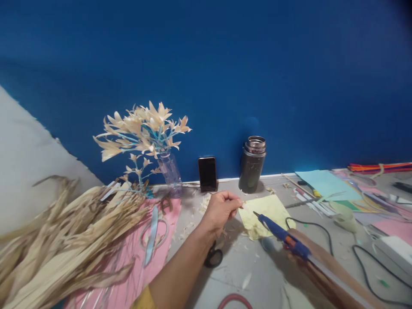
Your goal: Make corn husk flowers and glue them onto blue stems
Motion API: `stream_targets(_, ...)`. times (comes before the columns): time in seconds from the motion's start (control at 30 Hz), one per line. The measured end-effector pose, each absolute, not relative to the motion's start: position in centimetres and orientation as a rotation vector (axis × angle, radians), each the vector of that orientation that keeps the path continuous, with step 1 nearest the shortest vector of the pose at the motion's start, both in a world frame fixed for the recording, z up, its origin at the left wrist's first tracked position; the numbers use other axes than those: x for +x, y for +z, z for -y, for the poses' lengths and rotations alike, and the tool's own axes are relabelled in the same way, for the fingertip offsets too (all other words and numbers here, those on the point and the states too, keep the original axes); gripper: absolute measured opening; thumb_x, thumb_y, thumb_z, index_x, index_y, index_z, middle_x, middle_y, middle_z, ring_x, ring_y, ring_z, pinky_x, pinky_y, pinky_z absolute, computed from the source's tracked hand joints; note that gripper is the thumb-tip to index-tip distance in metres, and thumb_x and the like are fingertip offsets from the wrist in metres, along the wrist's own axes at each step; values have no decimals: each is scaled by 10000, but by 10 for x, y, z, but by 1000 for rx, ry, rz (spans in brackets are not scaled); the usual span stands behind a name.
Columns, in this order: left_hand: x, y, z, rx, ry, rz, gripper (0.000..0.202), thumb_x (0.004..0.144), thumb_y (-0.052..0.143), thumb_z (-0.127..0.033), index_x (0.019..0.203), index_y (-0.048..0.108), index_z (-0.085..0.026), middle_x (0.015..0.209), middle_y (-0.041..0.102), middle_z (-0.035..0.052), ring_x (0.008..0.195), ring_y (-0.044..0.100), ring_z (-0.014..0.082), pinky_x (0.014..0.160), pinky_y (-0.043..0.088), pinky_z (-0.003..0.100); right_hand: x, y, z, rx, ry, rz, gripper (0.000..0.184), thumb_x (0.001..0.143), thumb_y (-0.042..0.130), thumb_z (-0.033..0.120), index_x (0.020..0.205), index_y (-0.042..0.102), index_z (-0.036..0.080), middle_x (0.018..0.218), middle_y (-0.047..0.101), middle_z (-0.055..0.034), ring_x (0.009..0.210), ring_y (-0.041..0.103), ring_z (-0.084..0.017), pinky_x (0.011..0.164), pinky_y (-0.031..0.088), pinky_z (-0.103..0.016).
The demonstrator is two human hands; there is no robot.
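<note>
My right hand (298, 246) is wrapped round a blue hot glue gun (283, 235), whose dark nozzle points up and left over a yellow sheet of paper (265, 210). A clear glue stick (334, 279) trails from the gun's back end. Left of the nozzle, my left hand (223, 208) is closed in a pinch at the sheet's left edge. What lies between its fingertips is too small to make out. Below my left wrist, black-handled scissors (213, 257) lie partly hidden by the forearm.
Dried corn husks (64, 244) cover the left side on pink paper (161, 244). A clear vase (170, 174) holds husk flowers (144, 124). A phone (207, 174) and an open flask (252, 165) stand by the blue wall. A black cord (363, 266) and coloured papers (328, 184) lie right.
</note>
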State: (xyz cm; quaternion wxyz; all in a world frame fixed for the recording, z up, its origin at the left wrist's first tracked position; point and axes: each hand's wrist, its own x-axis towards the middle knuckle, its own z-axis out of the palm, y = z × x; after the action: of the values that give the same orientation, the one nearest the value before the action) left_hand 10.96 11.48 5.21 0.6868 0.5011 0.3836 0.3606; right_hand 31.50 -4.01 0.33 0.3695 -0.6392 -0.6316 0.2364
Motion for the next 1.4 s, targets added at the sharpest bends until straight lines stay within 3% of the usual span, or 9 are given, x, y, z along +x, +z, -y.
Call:
stream_targets(0.13, 107, 56, -111, 1154, 816, -828, 194, 609, 767, -261, 664, 626, -139, 557, 612, -16, 426, 401, 40, 446, 231, 198, 318, 10, 44, -1802, 512, 1908, 218, 861, 521, 275, 987, 694, 231, 999, 713, -108, 926, 654, -276, 846, 525, -382)
stream_targets(0.27, 99, 56, -103, 1148, 778, -821, 210, 616, 775, -274, 682, 629, -138, 568, 603, -23, 430, 411, 38, 443, 238, 193, 319, 0, 46, -1932, 506, 2030, 307, 772, 552, 154, 1036, 693, 220, 1069, 685, -105, 1011, 623, -277, 913, 482, -397)
stream_targets(0.47, 82, 54, -78, 955, 603, -779, 315, 589, 839, -304, 742, 610, -152, 550, 539, -57, 417, 398, 33, 417, 206, 189, 329, -1, 50, -1870, 349, 2039, 400, 791, 617, 177, 1177, 688, 251, 1213, 663, -128, 1090, 622, -311, 944, 485, -460)
stream_targets(0.57, 79, 56, -65, 858, 532, -676, 372, 578, 879, -322, 750, 594, -156, 552, 525, -64, 412, 377, 27, 422, 210, 190, 315, 23, 46, -1782, 284, 1887, 214, 919, 555, 301, 1005, 744, 245, 1062, 717, -114, 958, 667, -284, 833, 530, -414)
stream_targets(0.67, 83, 57, -56, 884, 613, -660, 351, 617, 865, -334, 749, 591, -158, 545, 514, -66, 417, 371, 29, 432, 212, 192, 285, 47, 38, -1658, 547, 1625, 337, 956, 510, 433, 794, 707, 213, 764, 706, -49, 702, 656, -209, 640, 523, -301)
stream_targets(0.77, 86, 56, -50, 1013, 751, -716, 281, 666, 825, -312, 743, 611, -146, 534, 518, -56, 435, 391, 37, 447, 222, 195, 262, 58, 31, -1581, 742, 1438, 403, 944, 510, 502, 745, 681, 195, 618, 621, -1, 528, 551, -150, 499, 445, -254)
stream_targets(1.0, 84, 57, -49, 855, 584, -644, 323, 627, 839, -315, 739, 577, -163, 522, 478, -72, 400, 329, 28, 433, 151, 211, 255, 57, 26, -1380, 488, 1606, 111, 894, 612, 285, 880, 705, 225, 828, 698, -19, 655, 605, -147, 603, 471, -256)
stream_targets(1.23, 85, 55, -46, 725, 435, -595, 330, 604, 845, -237, 732, 548, -173, 507, 381, -99, 398, 263, 11, 440, 82, 210, 255, 48, 23, -1224, 551, 1654, 99, 893, 636, 226, 861, 729, 222, 809, 679, -31, 712, 642, -163, 612, 484, -259)
stream_targets(1.4, 85, 55, -46, 739, 428, -593, 298, 623, 832, -258, 712, 566, -157, 525, 470, -66, 390, 290, 7, 424, 88, 206, 252, 49, 25, -1263, 503, 1706, 162, 932, 573, 245, 812, 681, 222, 783, 636, -18, 685, 612, -157, 616, 483, -262)
